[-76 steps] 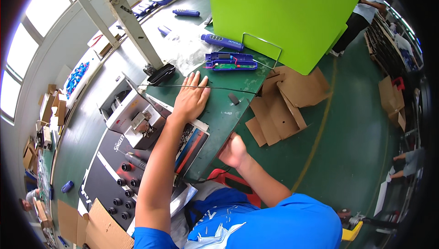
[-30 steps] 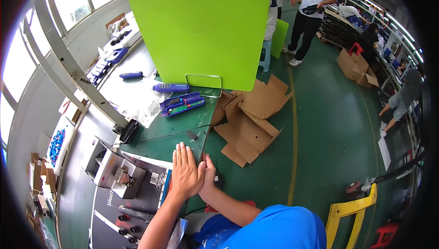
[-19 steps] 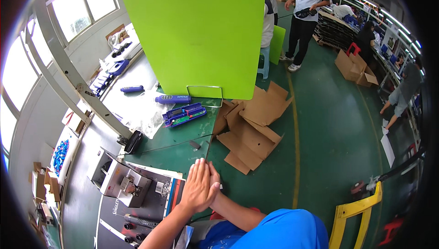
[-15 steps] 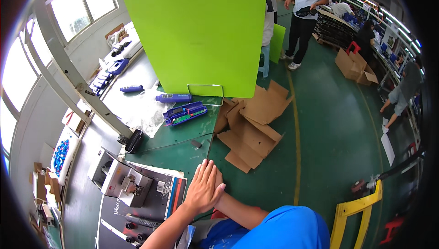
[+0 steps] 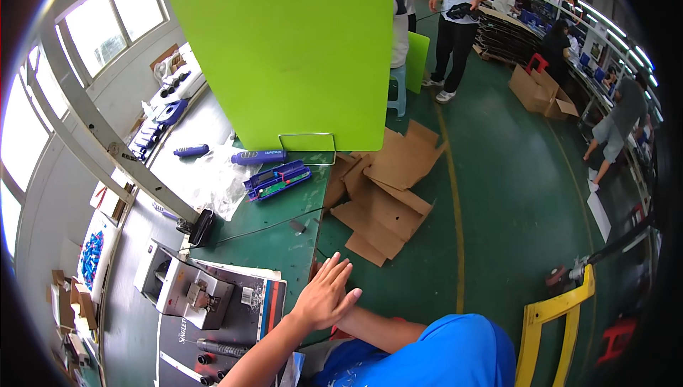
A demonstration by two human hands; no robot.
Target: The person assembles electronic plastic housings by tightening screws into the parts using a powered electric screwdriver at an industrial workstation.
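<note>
Low in the middle, the left hand (image 5: 324,300) is now coming off the table (image 5: 288,250), maybe resting, fingers open, half hiding the right hand (image 5: 344,288); its fingers I can't tell.

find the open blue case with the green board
Head view, left of centre: the open blue case lies on the green table, just in front of the closed blue device.

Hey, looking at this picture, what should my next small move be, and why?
Perhaps bring your left hand forward toward the blue case: it lies open on the table, its green board exposed, while your hand is flat with its fingers straight and shows nothing in its grasp.
</note>
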